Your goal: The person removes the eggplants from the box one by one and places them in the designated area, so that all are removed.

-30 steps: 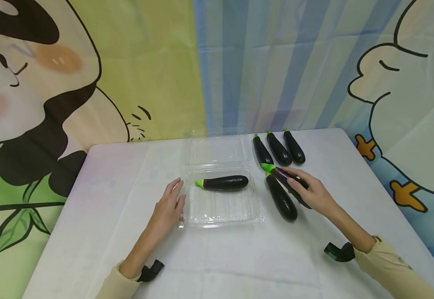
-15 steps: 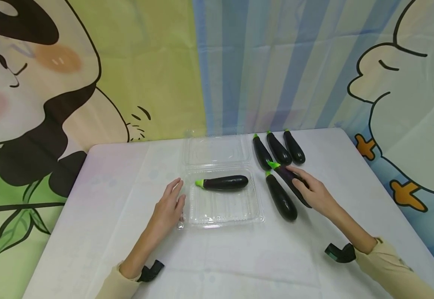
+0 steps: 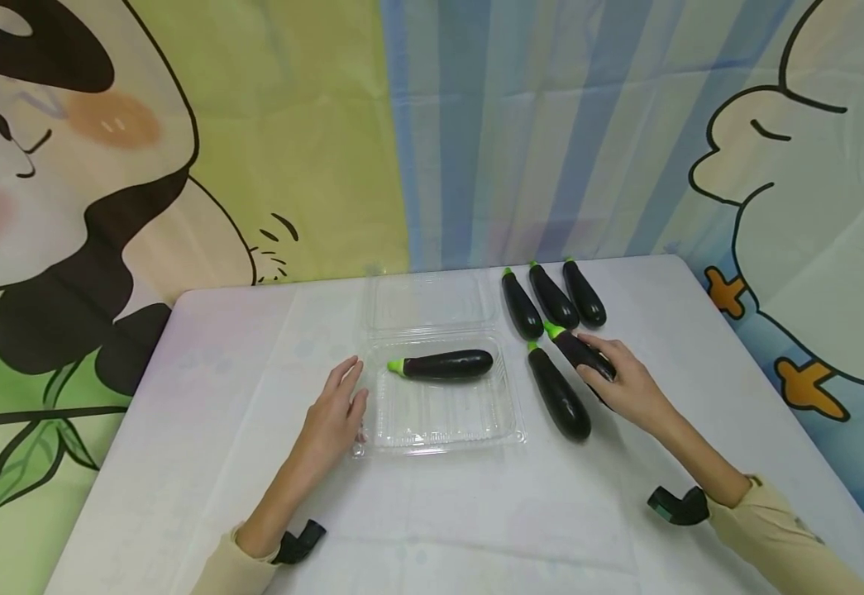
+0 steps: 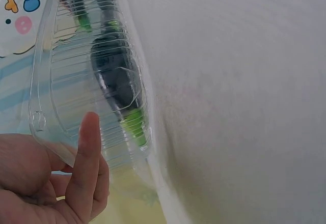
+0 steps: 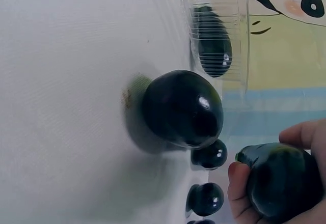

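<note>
My right hand (image 3: 625, 384) grips a dark eggplant (image 3: 582, 351), its green stem end pointing away and to the left. In the right wrist view this held eggplant (image 5: 280, 183) sits between thumb and fingers. Just left of it, another eggplant (image 3: 560, 395) lies on the table. A clear plastic clamshell box (image 3: 439, 430) stands with its lid (image 3: 432, 302) folded back, and one eggplant (image 3: 448, 364) lies crosswise inside, stem to the left. My left hand (image 3: 333, 413) rests at the box's left side with fingers extended; the left wrist view shows a fingertip by the clear wall (image 4: 43, 96).
Three more eggplants (image 3: 553, 296) lie side by side at the back of the white table (image 3: 253, 463), right of the lid. A cartoon-printed curtain (image 3: 327, 149) hangs behind the table's far edge. A black device (image 3: 677, 506) is worn on each wrist.
The right hand has shifted the held eggplant slightly right, its stem end moving away from the eggplant lying beside it. The left hand and the box have stayed in place.
</note>
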A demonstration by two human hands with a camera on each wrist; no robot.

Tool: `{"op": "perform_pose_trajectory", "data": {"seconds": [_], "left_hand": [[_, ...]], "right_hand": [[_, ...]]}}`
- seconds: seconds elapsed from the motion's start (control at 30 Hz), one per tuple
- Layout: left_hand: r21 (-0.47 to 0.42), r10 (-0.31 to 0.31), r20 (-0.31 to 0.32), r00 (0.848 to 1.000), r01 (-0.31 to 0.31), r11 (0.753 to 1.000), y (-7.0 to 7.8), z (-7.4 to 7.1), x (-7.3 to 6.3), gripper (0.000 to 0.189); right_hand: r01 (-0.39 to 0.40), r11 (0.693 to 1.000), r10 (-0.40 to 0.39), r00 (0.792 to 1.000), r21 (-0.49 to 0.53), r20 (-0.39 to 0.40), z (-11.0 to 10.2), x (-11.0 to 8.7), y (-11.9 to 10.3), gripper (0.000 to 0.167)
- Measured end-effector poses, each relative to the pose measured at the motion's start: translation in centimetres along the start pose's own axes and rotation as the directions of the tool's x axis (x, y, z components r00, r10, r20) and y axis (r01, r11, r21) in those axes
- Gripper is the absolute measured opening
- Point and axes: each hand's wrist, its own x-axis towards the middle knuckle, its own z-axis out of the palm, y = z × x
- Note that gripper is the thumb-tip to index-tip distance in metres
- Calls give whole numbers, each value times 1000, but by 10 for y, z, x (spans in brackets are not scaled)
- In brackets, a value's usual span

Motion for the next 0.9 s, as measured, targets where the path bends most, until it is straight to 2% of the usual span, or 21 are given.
{"op": "perform_pose_trajectory", "data": {"seconds": [0.23, 0.37, 0.53, 0.73, 0.9], "left_hand": [[0, -2, 7, 1000, 2, 1000, 0, -1, -1, 53], [-3, -7, 14, 1000, 7, 1000, 0, -1, -1, 54], [3, -12, 18, 1000, 12, 1000, 0, -1, -1, 54], [-10, -19, 21, 1000, 20, 1000, 1, -1, -1, 54], [-8, -21, 17, 1000, 21, 1000, 1, -1, -1, 54]], "right_hand": [[-48, 998, 47, 998, 36, 30, -3, -3, 2, 50], [-49, 997, 46, 998, 60, 36, -3, -3, 4, 51], [-28, 999, 27, 1000, 44, 12, 0, -4, 8, 53], [-26, 999, 26, 1000, -22, -8, 2, -5, 13, 60], [-9, 999, 8, 1000, -47, -29, 5, -5, 20, 58]]}}
